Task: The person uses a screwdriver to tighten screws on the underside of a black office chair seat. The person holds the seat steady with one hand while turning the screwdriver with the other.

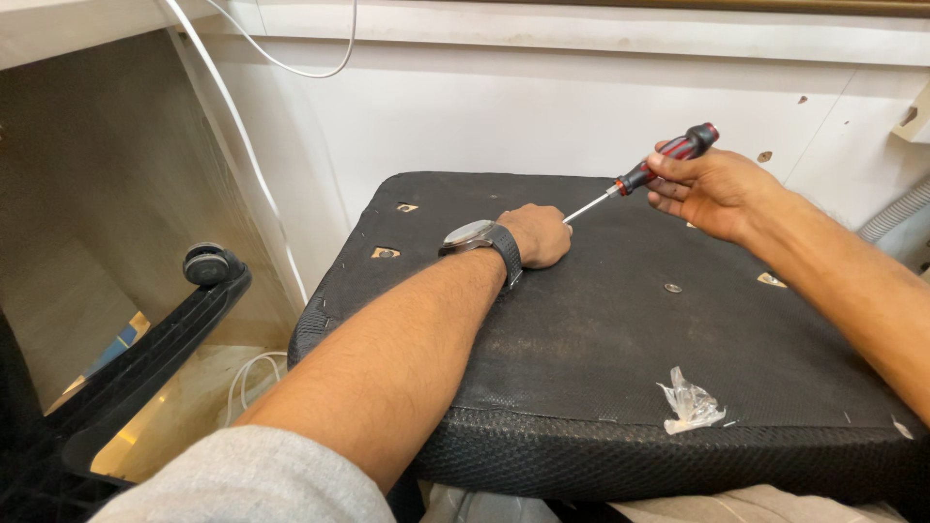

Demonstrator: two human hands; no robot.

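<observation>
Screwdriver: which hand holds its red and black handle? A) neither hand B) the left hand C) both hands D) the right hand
D: the right hand grips the screwdriver by its handle, while the left hand rests fisted on the black seat cushion at the tip.

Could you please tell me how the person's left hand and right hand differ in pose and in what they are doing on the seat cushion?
The left hand is closed into a fist resting on the black seat cushion, while the right hand is raised above it. The right hand grips a red-and-black screwdriver; what the left fist holds, if anything, is hidden. The left wrist wears a watch; the right wrist is bare. Both meet at the screwdriver's tip.
</observation>
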